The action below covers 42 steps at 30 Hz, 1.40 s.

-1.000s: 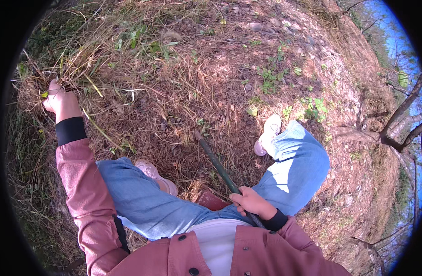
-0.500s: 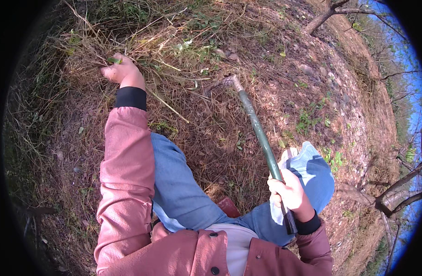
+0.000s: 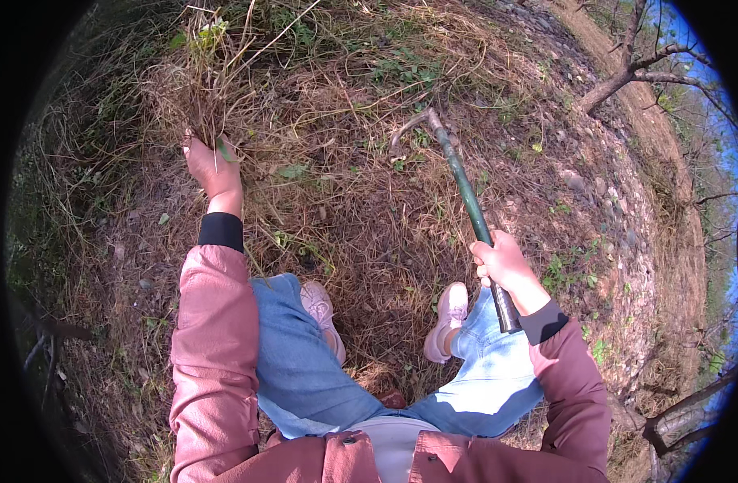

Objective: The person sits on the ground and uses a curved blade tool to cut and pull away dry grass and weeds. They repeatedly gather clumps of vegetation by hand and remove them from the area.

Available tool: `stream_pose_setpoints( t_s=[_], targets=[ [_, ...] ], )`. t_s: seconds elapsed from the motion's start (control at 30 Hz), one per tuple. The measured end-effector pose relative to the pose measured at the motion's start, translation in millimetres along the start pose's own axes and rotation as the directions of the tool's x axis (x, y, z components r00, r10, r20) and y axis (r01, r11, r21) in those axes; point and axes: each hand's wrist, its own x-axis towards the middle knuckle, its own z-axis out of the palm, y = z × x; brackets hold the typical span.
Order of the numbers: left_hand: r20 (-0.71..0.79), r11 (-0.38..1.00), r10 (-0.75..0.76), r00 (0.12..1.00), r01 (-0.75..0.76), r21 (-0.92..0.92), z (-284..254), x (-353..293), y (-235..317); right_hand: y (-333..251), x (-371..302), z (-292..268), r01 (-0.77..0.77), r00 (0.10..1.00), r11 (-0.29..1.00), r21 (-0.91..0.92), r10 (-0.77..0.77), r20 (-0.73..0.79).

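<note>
A bundle of dry grass and weeds (image 3: 200, 92), with some green leaves in it, is gripped in my left hand (image 3: 214, 167) at the upper left. Its stems stick up and away from me past my fingers. My right hand (image 3: 504, 259) is wrapped round the lower part of a long green handle (image 3: 465, 189). This belongs to a hand hoe or sickle-like tool, whose narrow curved head (image 3: 409, 127) points left at the far end, over or against the grassy ground; I cannot tell whether it touches.
Dry grass and leaf litter (image 3: 369, 233) cover the sloping ground. My pink shoes (image 3: 448, 310) are planted apart below. Bare tree branches (image 3: 618, 80) reach in at the upper right, and another branch (image 3: 675, 427) at the lower right. Stones (image 3: 573, 179) lie to the right.
My left hand has lifted the grass bundle, its stems now upright. The tool in my right hand has moved slightly up and right. My knees have parted, and both shoes now show.
</note>
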Motion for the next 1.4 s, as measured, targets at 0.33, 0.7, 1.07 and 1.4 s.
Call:
stream_pose_setpoints(
  t_s=[0.33, 0.7, 1.07, 1.4],
  targets=[
    [0.182, 0.965, 0.022, 0.983, -0.069, 0.253, -33, 3, -11, -9, 28, 46, -0.116, 0.915, 0.993, 0.031, 0.095, 0.392],
    [0.517, 0.950, 0.285, 0.807, -0.310, -0.041, 14, -19, -26, -35, -24, 11, -0.387, 0.815, 0.888, 0.249, 0.203, 0.542],
    [0.032, 0.942, 0.261, 0.965, -0.262, 0.212, 10, 1, -8, -32, -16, 15, -0.115, 0.930, 0.975, 0.190, 0.038, 0.367],
    [-0.109, 0.933, 0.172, 0.979, -0.127, 0.336, -65, 32, -26, -23, -9, 52, 0.354, 0.918, 0.741, -0.571, -0.393, 0.059]
  ],
)
